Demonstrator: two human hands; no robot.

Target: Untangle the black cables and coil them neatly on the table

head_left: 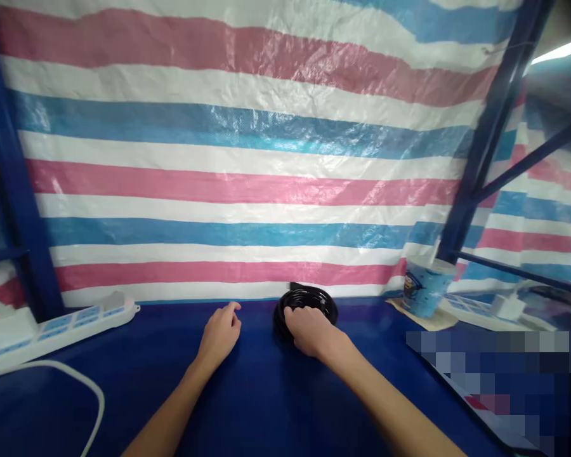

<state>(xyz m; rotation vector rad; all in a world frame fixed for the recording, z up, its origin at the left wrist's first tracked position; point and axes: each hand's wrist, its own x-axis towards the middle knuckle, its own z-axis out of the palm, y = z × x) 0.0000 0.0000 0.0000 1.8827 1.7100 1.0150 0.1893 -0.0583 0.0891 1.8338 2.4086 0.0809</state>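
Note:
A coil of black cable (309, 299) lies on the blue table (257, 406) against the striped tarp wall. My right hand (309, 331) rests on the near side of the coil, its fingers curled over the loops. My left hand (220, 335) lies on the table just left of the coil, knuckles up, fingers loosely bent with one pointing toward the wall; it holds nothing.
A white power strip (61, 325) with a plugged adapter and a white cord (83, 388) sits at the left. A blue paper cup (426, 285) stands at the right on a brown mat. Blue metal posts (485, 133) frame the tarp. A second power strip lies far right.

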